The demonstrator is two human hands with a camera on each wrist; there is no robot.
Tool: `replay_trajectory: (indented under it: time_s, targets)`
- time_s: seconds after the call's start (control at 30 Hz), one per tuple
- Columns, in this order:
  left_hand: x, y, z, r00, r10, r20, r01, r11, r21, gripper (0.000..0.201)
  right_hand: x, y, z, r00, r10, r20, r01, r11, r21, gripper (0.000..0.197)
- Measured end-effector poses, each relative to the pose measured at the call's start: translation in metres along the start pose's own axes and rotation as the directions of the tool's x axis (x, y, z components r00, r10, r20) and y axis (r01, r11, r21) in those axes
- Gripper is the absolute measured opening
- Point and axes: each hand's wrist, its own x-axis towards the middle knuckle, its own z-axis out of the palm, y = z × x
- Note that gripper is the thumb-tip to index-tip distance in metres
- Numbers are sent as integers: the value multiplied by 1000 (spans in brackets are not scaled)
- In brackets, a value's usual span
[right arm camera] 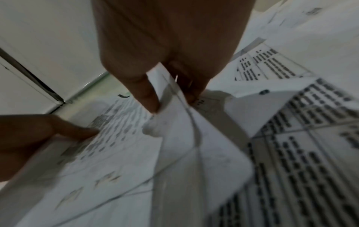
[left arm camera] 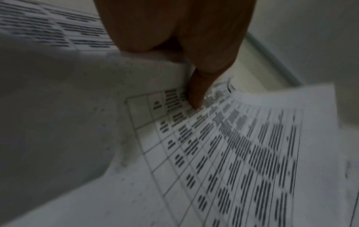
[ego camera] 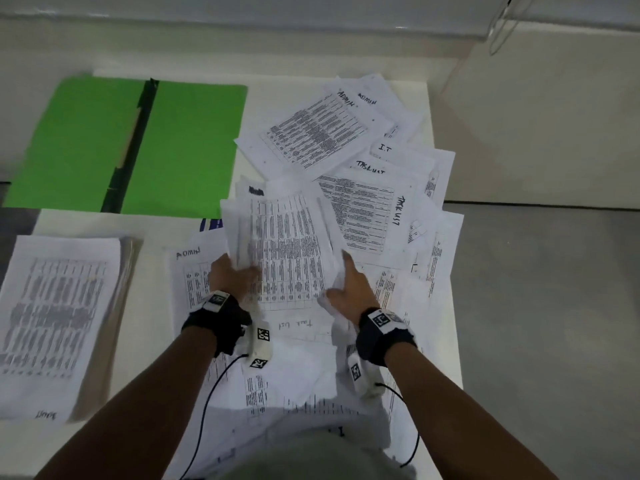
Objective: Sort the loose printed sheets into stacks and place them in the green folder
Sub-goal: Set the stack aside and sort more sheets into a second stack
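Note:
Both hands hold a bundle of printed sheets point(ego camera: 287, 244) lifted above the table's middle. My left hand point(ego camera: 232, 275) grips its left edge, thumb on the printed table point(left arm camera: 196, 98). My right hand point(ego camera: 349, 289) grips the right edge, with sheets point(right arm camera: 174, 107) pinched between its fingers. The green folder point(ego camera: 138, 143) lies open and flat at the back left. A neat stack of sheets point(ego camera: 59, 320) lies at the near left. Loose sheets point(ego camera: 363, 161) marked ADMIN, I.T and TASKLIST are scattered at the back right.
More loose sheets point(ego camera: 298, 393) cover the white table point(ego camera: 79, 223) under my forearms. The table's right edge point(ego camera: 457, 306) drops to a grey floor. A white wall runs behind the folder. Cables hang from both wrist cameras.

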Motion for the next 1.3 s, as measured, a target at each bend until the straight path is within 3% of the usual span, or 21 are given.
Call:
replay_trajectory:
  time_s: [0.07,0.1,0.17,0.23,0.27,0.33,0.37,0.43,0.5,0.6,0.77,0.87,0.97,1.1,1.13,1.23,1.3]
  targets:
    - [-1,-10,-15,998,-35,52,42,989,-139,33,5,6,-14,965,-45,-260,63,996,63,69]
    - [-1,-18,-22,994,-62,85,78,975,-208,36,11,9,-26,911,-70,-406,79,997,7,63]
    - [-3,-32,-34,981,-114,154,156,943,-294,38,27,16,-56,843,-45,-536,-62,982,-180,56]
    - [-7,-42,-43,968,-166,189,226,905,-360,43,37,20,-79,881,72,-468,-263,896,-357,52]
    - [-8,-48,-46,964,-182,195,246,888,-388,44,40,22,-85,908,105,-405,-295,848,-440,51]
    - [-13,-54,-50,961,-195,196,263,865,-427,41,41,26,-87,939,91,-332,-259,821,-508,55]
    - [-14,-57,-51,961,-202,190,267,857,-440,39,40,25,-86,940,82,-330,-234,861,-451,62]
    - [-18,-62,-51,964,-195,180,256,862,-438,35,37,20,-83,900,137,-413,-234,953,-193,74]
    - [-20,-67,-50,975,-167,147,212,895,-392,36,33,14,-79,835,199,-513,-266,962,-62,72]
    - [-25,-67,-49,989,-123,88,143,952,-270,36,16,9,-73,780,160,-605,-279,954,-109,47]
    - [-25,-56,-56,998,-57,27,60,986,-157,37,-28,34,-61,780,114,-616,-201,977,-73,28]
    - [-26,-41,-66,997,11,70,-3,994,-114,35,-51,59,-63,778,128,-614,-219,973,-74,22]
    - [-26,-27,-74,987,97,127,-98,995,3,25,-65,78,-74,714,165,-680,-266,963,-45,25]
    - [-25,-24,-76,980,157,118,-181,956,230,27,-57,85,-85,595,185,-782,-339,940,-36,48]
    - [-28,-25,-75,981,164,105,-187,943,276,27,-51,84,-87,605,180,-776,-355,933,-60,53]
    - [-36,-26,-69,976,194,100,-218,897,385,24,-33,76,-86,722,274,-635,-388,921,-44,80]
    - [-42,-27,-65,977,190,100,-214,900,379,23,-28,69,-79,733,357,-580,-459,888,-34,88]
